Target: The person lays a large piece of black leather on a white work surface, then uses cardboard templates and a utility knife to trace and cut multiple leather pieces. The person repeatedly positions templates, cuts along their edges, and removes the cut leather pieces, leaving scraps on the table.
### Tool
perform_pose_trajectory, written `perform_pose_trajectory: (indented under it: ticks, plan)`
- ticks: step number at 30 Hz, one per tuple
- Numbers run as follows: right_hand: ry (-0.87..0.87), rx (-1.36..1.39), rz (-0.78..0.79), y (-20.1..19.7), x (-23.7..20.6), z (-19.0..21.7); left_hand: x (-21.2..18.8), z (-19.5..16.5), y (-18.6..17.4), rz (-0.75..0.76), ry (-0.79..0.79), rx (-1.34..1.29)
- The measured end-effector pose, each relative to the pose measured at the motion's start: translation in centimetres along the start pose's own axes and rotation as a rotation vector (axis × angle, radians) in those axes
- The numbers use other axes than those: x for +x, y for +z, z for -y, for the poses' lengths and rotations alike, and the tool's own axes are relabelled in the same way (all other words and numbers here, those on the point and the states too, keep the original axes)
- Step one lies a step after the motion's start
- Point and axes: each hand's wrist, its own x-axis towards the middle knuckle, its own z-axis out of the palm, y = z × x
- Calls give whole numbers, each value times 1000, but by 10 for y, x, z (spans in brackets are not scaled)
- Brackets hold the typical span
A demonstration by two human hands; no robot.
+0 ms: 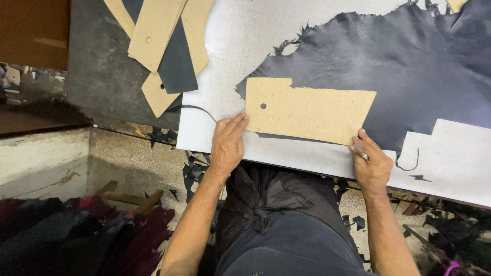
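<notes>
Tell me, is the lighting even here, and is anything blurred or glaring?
Head view: uneven; the pale board gleams brightly at the top, the dark leather shows soft sheen, the floor at left lies in shadow. The cardboard template and both hands look sharp.

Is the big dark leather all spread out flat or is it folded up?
Spread out flat. The dark leather lies smooth in one layer on the pale board, and the cardboard template sits level on top of it. No folds show.

Bare white board (450,163) is left free at the lower right of the frame and in a band at upper centre. The middle is covered by the cardboard template (312,110) and dark leather (409,66); the upper left is blocked by stacked templates (158,36).
</notes>
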Motion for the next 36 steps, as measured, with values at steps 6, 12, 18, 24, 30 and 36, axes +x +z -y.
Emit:
perform_pose_trajectory:
  ticks: [6, 12, 18, 24, 30, 36]
  plan:
    - [-66, -39, -16, 3, -4, 2, 3, -1, 1, 8, 3, -26]
    - [-77, -40, -5, -3, 1, 1, 19, -14, -20, 21, -163, -257]
    - [-18, 48, 13, -6, 4, 2, 27, -28, -50, 141, -133, -562]
    - [-54, -29, -13, -3, 1, 9, 25, -9, -38, 48, -208, -254]
    - [-142, -103, -62, 2, -7, 8, 5, -3, -16, 39, -20, 2]
    - [-64, 213, -28, 4, 3, -24, 2, 1, -2, 39, 38, 83]
